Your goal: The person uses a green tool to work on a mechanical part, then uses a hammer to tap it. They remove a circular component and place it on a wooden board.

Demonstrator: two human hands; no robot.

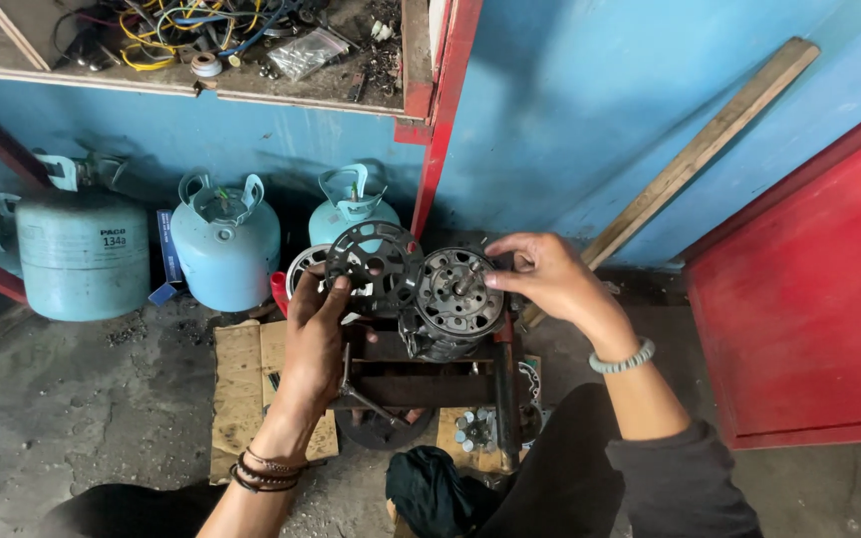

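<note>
- Left hand (313, 334): raised over a metal stand (421, 384), fingers closed on the lower rim of a dark spoked disc (374, 264). Disc held upright, face toward the camera, just left of the compressor.
- Right hand (548, 274): fingers half curled, tips touching the right edge of the compressor (453, 299) front. It rests there; whether it truly grips, I cannot tell.
- Compressor: round grey body, front face with a ring of holes and a short shaft at centre. Sits on top of the stand, between the two hands. Disc rim and compressor face nearly touch.
- Stand: rusty dark frame, low on the floor, a pale cardboard sheet (246, 384) beneath and to its left.
- Small pile of bolts (472, 428) on the cardboard just below the stand, right of centre.
- Dark cloth (430, 488) at bottom centre, near the person's knee.
- Left wrist has dark bracelets; right wrist has a pale bead band (622, 359).
- Behind: three light blue gas cylinders (223, 244) stand in a row against a blue wall, the rightmost partly hidden by the disc.
- Above them a shelf (201, 90) with tangled yellow and blue wires (176, 25) and a plastic bag.
- Wooden plank (700, 149) leans on the wall at right; red panel (809, 289) further right.
- Floor is grey concrete, dusty.
</note>
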